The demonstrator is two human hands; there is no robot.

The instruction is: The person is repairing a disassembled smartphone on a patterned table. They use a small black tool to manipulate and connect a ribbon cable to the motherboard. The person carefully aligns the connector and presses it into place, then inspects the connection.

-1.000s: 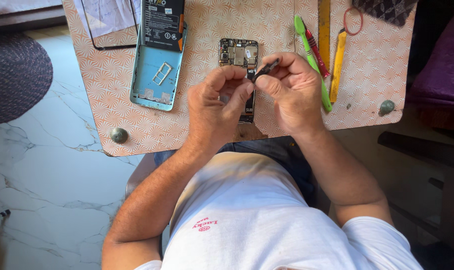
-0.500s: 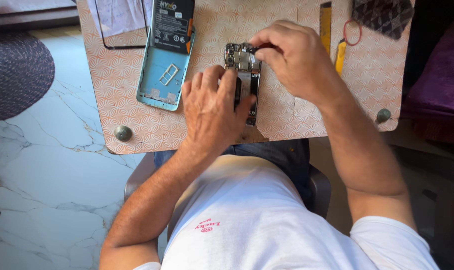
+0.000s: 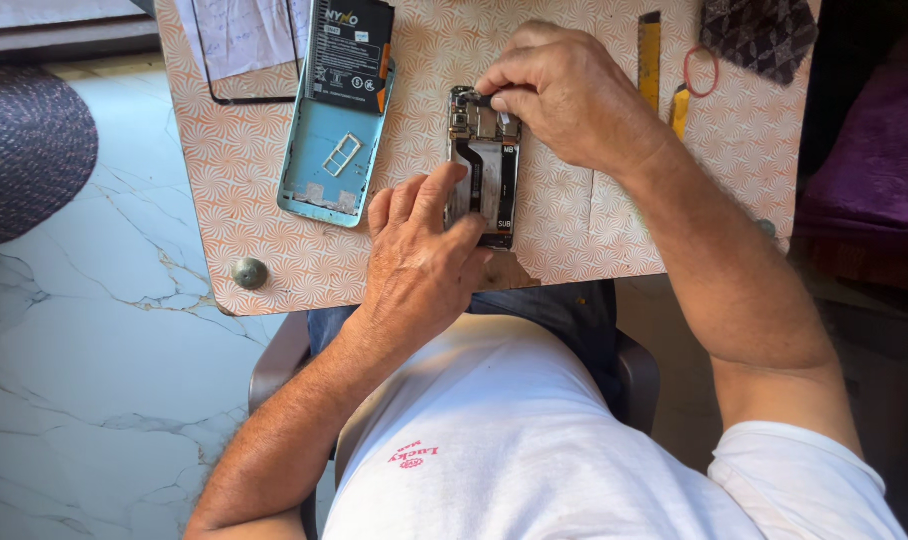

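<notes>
An opened phone body point(image 3: 486, 165) with its circuit boards exposed lies on the patterned table point(image 3: 574, 240). My left hand point(image 3: 419, 255) rests on its near end, fingers pressing the lower left side. My right hand point(image 3: 564, 95) is at its far end, thumb and forefinger pinched on a small dark tool or part at the top board; I cannot tell which. A light blue back cover point(image 3: 329, 160) lies to the left, with a black battery point(image 3: 351, 42) on its far end.
A black screen frame point(image 3: 236, 60) over paper lies at the far left. A yellow tool point(image 3: 651, 50), a red rubber band point(image 3: 701, 70) and a dark patterned cloth point(image 3: 759, 35) sit far right. A round knob point(image 3: 249, 272) marks the near left corner. Marble floor lies left.
My right hand has moved from over the near table edge to the phone's far end. My left hand has settled flat on the phone's lower part. The green and red tools are hidden now.
</notes>
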